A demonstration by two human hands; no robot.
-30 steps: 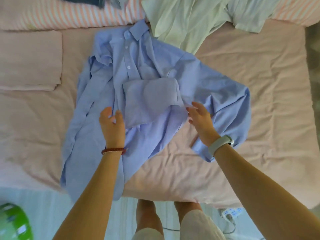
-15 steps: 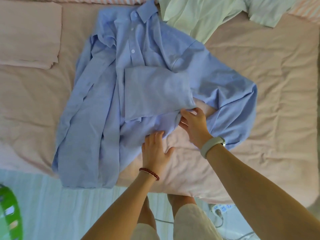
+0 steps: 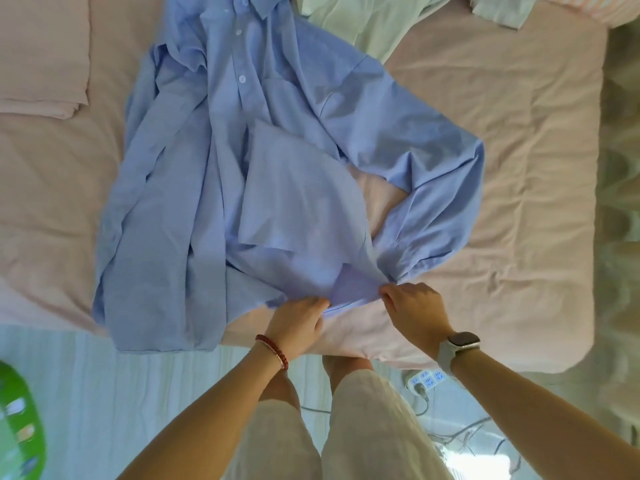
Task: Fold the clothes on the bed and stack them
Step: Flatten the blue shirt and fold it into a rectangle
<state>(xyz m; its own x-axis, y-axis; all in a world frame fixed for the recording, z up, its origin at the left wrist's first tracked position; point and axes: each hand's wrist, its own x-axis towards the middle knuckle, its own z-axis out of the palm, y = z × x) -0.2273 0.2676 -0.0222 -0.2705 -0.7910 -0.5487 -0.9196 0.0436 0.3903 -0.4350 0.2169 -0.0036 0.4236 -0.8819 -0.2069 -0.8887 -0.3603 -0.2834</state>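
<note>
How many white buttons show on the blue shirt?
3, all on the blue shirt's front strip: one by the collar, one just below it, one lower down. Folds and the flipped hem may hide others.

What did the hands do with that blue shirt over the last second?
Both hands came down toward the near edge of the bed. The left hand, resting flat on the blue shirt a second ago, now grips its bottom hem; the right hand pinches the hem beside it, and the shirt's right front panel is drawn toward the person. The pale green garment and the folded pink cloth stayed put.
</note>
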